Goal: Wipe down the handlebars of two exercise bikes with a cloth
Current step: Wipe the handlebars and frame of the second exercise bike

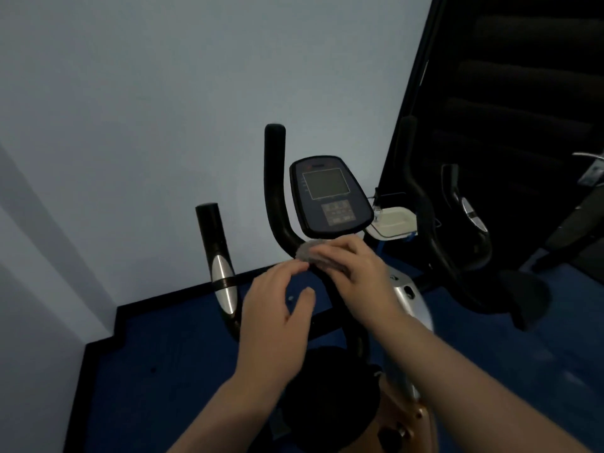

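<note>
cloth (pixel 309 255): grey, bunched, at the frame's centre; pressed on the handlebar (pixel 276 191) just below the console (pixel 330 194), so it sits where the bar bends and meets the stem, likely the stretch being wiped
right hand (pixel 353 264): fingers curled over the cloth, clamping it round the bar; the grip lets the cloth wrap the tube rather than skim one side
left hand (pixel 277 308): at 7 o'clock of the cloth, fingers loosely spread, holding nothing; fingertips near the cloth's edge, touching or not I cannot tell; probably ready to steady or re-fold it
side grip (pixel 217 256): at 9 o'clock, upright, with a silver band; apart from both hands
second bike (pixel 457 223): at 3 o'clock, dark; no hand on it, so its bars look still to do
</note>
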